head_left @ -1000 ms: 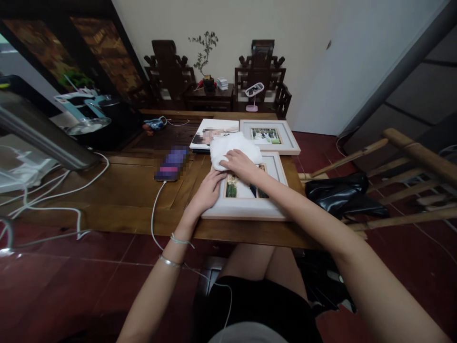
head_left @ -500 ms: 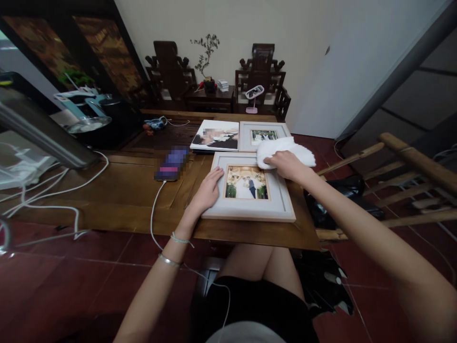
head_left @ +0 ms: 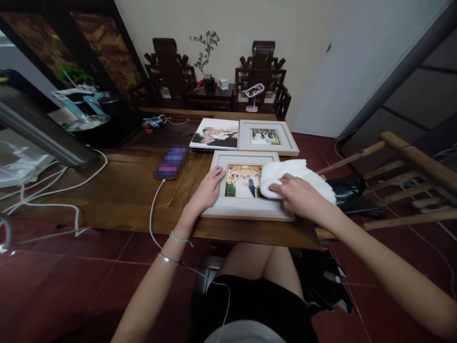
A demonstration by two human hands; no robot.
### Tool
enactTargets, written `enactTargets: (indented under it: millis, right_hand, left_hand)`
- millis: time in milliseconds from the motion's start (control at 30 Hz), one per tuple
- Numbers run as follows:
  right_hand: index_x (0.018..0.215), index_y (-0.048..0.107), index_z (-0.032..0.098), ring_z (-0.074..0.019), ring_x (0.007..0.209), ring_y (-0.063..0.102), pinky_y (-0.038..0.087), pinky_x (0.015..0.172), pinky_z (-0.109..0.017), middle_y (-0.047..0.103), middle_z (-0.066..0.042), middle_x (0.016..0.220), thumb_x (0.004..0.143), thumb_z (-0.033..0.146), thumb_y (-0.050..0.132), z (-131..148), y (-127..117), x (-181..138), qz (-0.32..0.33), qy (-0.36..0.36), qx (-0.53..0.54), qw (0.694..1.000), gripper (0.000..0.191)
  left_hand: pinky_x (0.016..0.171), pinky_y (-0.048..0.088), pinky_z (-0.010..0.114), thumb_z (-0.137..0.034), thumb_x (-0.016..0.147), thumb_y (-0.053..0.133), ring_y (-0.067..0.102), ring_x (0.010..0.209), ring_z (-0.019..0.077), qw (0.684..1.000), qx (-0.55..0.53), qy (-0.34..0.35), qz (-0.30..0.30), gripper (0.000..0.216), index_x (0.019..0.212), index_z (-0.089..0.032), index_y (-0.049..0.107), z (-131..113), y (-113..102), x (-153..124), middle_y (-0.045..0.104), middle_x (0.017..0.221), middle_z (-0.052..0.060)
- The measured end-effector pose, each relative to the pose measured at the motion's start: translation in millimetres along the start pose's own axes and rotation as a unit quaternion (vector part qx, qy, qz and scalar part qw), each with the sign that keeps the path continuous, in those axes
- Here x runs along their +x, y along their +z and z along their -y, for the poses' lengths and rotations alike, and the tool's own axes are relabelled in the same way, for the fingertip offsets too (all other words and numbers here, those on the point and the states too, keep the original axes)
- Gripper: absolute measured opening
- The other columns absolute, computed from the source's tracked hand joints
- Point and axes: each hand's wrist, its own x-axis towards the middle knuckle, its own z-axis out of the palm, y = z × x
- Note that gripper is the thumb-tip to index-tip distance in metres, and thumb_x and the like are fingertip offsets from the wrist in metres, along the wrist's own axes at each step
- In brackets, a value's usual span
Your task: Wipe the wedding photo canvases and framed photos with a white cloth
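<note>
A pale wooden picture frame (head_left: 246, 208) with a wedding photo lies flat near the front edge of the table. Across its left side rests my left hand (head_left: 210, 187), fingers stretched out over the rim. My right hand (head_left: 294, 190) is closed on a white cloth (head_left: 298, 169), pressed to the right part of the same frame and covering its right border. Behind it lie a second picture frame (head_left: 266, 136) with an outdoor photo and, to the left, a white-edged photo album (head_left: 216, 133) on something dark.
On the wooden table (head_left: 135, 186), a plugged-in phone (head_left: 171, 163) lies left of the frame. White cables (head_left: 67, 205) tangle farther left beside a grey post (head_left: 46, 124). A pink mirror (head_left: 253, 97) stands at the far edge. A wooden chair (head_left: 421, 162) is at the right.
My right hand has drawn the cloth from the frame's upper right corner down along its right side, uncovering the second frame behind. My left hand has stayed in place.
</note>
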Motion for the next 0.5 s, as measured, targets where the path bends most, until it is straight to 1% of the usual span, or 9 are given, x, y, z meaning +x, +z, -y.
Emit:
enactTargets:
  millis: [67, 167, 267, 333, 367, 500]
  right_hand:
    - [0.099, 0.063, 0.018, -0.0264, 0.091, 0.054, 0.033, 0.064, -0.030, 0.065, -0.012, 0.084, 0.067, 0.001, 0.048, -11, 10, 12, -0.035, 0.005, -0.004, 0.999, 0.039]
    - [0.100, 0.063, 0.015, -0.0275, 0.095, 0.053, 0.035, 0.071, -0.031, 0.065, -0.013, 0.087, 0.068, 0.002, 0.046, -30, 25, 35, -0.073, 0.014, -0.013, 0.997, 0.038]
    - [0.105, 0.062, 0.013, -0.0279, 0.105, 0.051, 0.036, 0.080, -0.033, 0.063, -0.017, 0.101, 0.071, 0.002, 0.044, -46, 37, 55, -0.102, 0.013, -0.018, 0.995, 0.040]
    - [0.107, 0.061, 0.012, -0.0271, 0.108, 0.050, 0.035, 0.086, -0.034, 0.061, -0.018, 0.110, 0.072, 0.002, 0.043, -53, 41, 63, -0.108, 0.011, -0.018, 0.994, 0.041]
    - [0.107, 0.061, 0.011, -0.0266, 0.107, 0.051, 0.034, 0.087, -0.034, 0.060, -0.018, 0.111, 0.072, 0.002, 0.043, -54, 42, 65, -0.106, 0.011, -0.018, 0.994, 0.041]
    - [0.101, 0.063, 0.011, -0.0262, 0.099, 0.054, 0.034, 0.085, -0.034, 0.062, -0.018, 0.100, 0.072, 0.002, 0.043, -47, 37, 59, -0.086, -0.002, -0.025, 0.996, 0.036]
  left_hand:
    - [0.113, 0.028, 0.046, -0.021, 0.094, 0.032, 0.034, 0.137, 0.0237, 1.000, 0.001, 0.000, 0.009, 0.042, 0.128, -0.011, 0.054, -1, -1, 0, 0.047, 0.141, 0.013]
    - [0.113, 0.028, 0.047, -0.025, 0.095, 0.033, 0.033, 0.138, 0.0240, 1.000, 0.004, 0.003, 0.013, 0.042, 0.129, -0.010, 0.053, -1, -2, -1, 0.046, 0.142, 0.014]
    - [0.113, 0.028, 0.047, -0.024, 0.095, 0.034, 0.033, 0.137, 0.0242, 1.000, 0.005, 0.005, 0.008, 0.041, 0.128, -0.010, 0.053, 1, 0, -1, 0.046, 0.141, 0.015]
    - [0.113, 0.028, 0.047, -0.023, 0.094, 0.034, 0.034, 0.137, 0.0242, 1.000, 0.004, 0.006, 0.003, 0.040, 0.128, -0.011, 0.054, 2, 1, -1, 0.047, 0.141, 0.014]
    - [0.113, 0.028, 0.047, -0.022, 0.094, 0.034, 0.034, 0.137, 0.0242, 1.000, 0.003, 0.005, 0.001, 0.040, 0.127, -0.011, 0.054, 3, 1, -1, 0.048, 0.140, 0.014]
    - [0.113, 0.029, 0.048, -0.015, 0.092, 0.034, 0.036, 0.136, 0.0242, 1.000, -0.005, 0.006, -0.008, 0.040, 0.125, -0.011, 0.056, 7, 3, 0, 0.049, 0.139, 0.014]
